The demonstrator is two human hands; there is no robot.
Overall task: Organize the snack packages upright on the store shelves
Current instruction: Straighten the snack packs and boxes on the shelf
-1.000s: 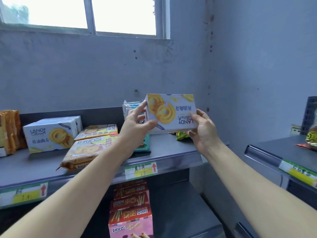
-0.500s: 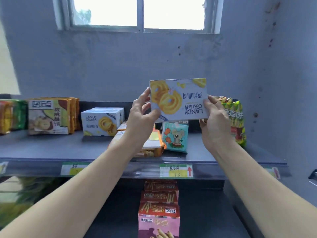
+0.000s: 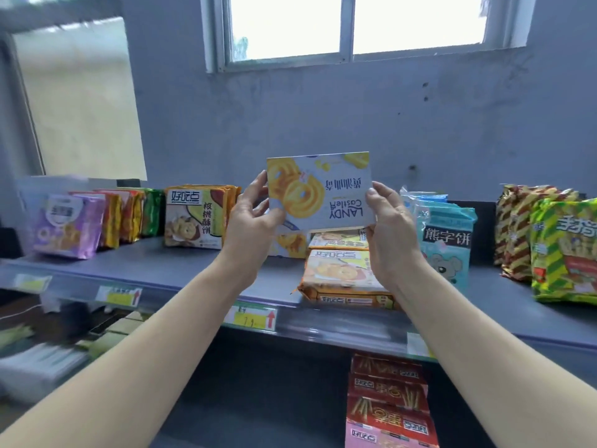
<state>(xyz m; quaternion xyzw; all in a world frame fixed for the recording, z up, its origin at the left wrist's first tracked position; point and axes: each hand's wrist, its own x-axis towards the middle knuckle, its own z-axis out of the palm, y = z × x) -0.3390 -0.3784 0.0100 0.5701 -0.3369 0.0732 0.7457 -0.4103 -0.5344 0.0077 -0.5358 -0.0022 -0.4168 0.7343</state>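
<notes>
A white and yellow Landy Castle cookie box [image 3: 323, 192] is held in the air above the grey shelf [image 3: 200, 273], its print upside down. My left hand [image 3: 252, 221] grips its left edge and my right hand [image 3: 391, 231] grips its right edge. Behind and below the box, orange cookie packs [image 3: 342, 279] lie flat in a stack on the shelf. Another box of the same kind [image 3: 290, 245] peeks out behind my left hand.
Upright packs stand along the shelf: a purple pack [image 3: 68, 227] and foil packs at the left, a green cookie pack [image 3: 193, 218], blue bear biscuit packs [image 3: 445, 234], striped snack bags [image 3: 562, 247] at the right. Red stick-snack boxes [image 3: 387, 402] fill the lower shelf.
The view has swung left along the shelf, bringing the left packs and right snack bags into sight. Both hands keep holding the cookie box in front of me.
</notes>
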